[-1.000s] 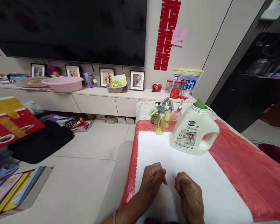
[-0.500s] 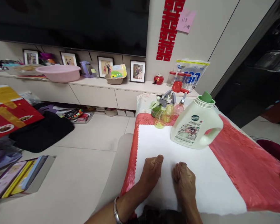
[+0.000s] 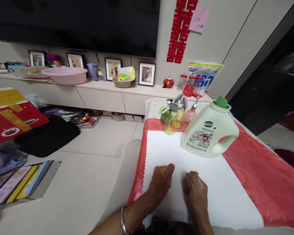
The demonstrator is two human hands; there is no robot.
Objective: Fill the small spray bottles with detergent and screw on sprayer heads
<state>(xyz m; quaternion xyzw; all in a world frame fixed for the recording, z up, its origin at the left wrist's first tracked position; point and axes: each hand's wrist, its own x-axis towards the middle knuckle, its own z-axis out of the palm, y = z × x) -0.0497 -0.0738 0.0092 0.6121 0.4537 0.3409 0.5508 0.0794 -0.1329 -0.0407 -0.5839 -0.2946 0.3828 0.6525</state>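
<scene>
Left hand and right hand are facing each other, apart, over a white sheet on the red-covered table, each grip forming a closed fist; beyond them, a pale green jug is standing on the sheet, near spray bottles

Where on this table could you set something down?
White cloth is bare between the jug and left hand, and right of the right hand; red cloth, right of the jug. Crowded: far left, where spray bottles cluster.
</scene>
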